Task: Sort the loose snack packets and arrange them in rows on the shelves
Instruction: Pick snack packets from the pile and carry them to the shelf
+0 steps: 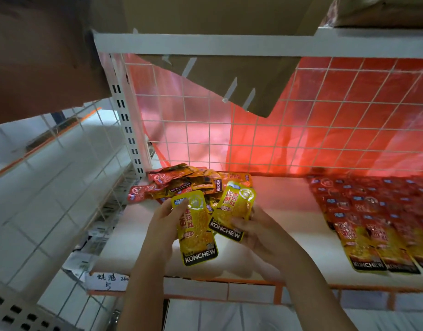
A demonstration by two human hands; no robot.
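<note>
Two yellow snack packets are held above the white shelf board [277, 237], in front of the loose pile [181, 185]. The left-hand packet [196, 232] stands nearly upright with its black KONCHEW band at the bottom. The left hand [162, 223] grasps it along its left edge, fingers behind and thumb at the upper corner. The right-hand packet [234, 211] tilts to the right and lies just beside the first, its lower left corner overlapping or touching it. The right hand [255, 232] pinches it at the lower end, thumb across the black band.

The loose pile, a mix of red and yellow packets, sits at the shelf's back left corner against the wire grid panel [253, 130]. Finished rows [377, 223] of red-and-yellow packets lie to the pile's right, well apart from it, with bare shelf between.

Probable faults from this state:

- Slip. The film looks glossy and each packet is held at one edge only. A loosened pinch would drop a packet onto the shelf or past the orange front rail [253, 283].
- Mis-sort. Pile colours are mixed, so a yellow packet placed among the red-topped rows would break the sort.
- Row disturbance. A sleeve or wrist sweeping right could push the overlapped rows out of line.
- Pile collapse. Pulling from the heap's base may spill packets forward.
</note>
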